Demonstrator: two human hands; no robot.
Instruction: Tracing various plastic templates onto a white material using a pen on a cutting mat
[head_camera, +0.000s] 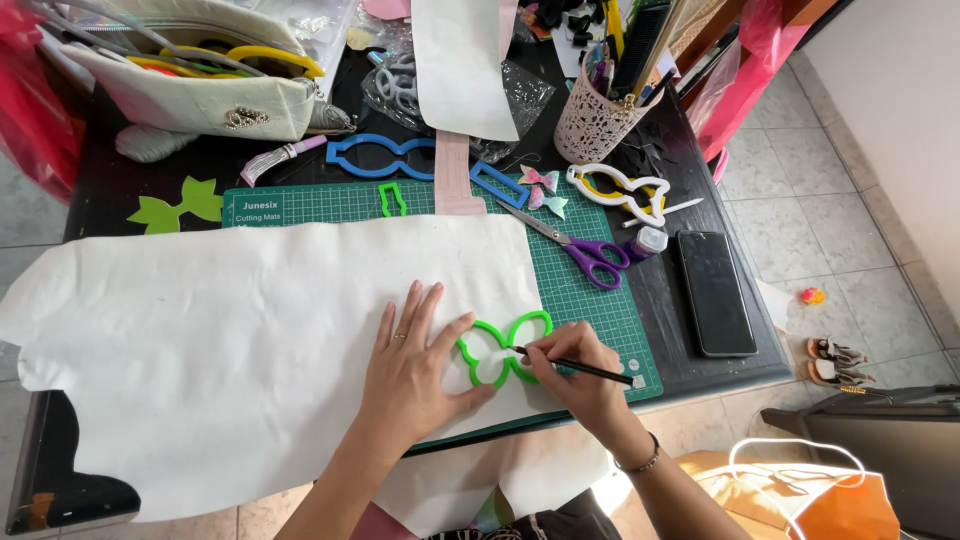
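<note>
Black table (700, 375), crowded along its far edge; near half covered by a green cutting mat (590, 290) and a large white sheet (220, 330) (slightly wrinkled, irregular outline) overhanging the left and near edges. Green bow-shaped template (503, 348), a thin plastic outline, lies on the sheet's right end. Left hand (410, 370) flat, fingers spread, pressing template. Right hand (578, 372) pinches a black pen (580, 368), tip at template's inner edge. Purple scissors (580, 252) and phone (714, 292) lie to the right, apart.
</note>
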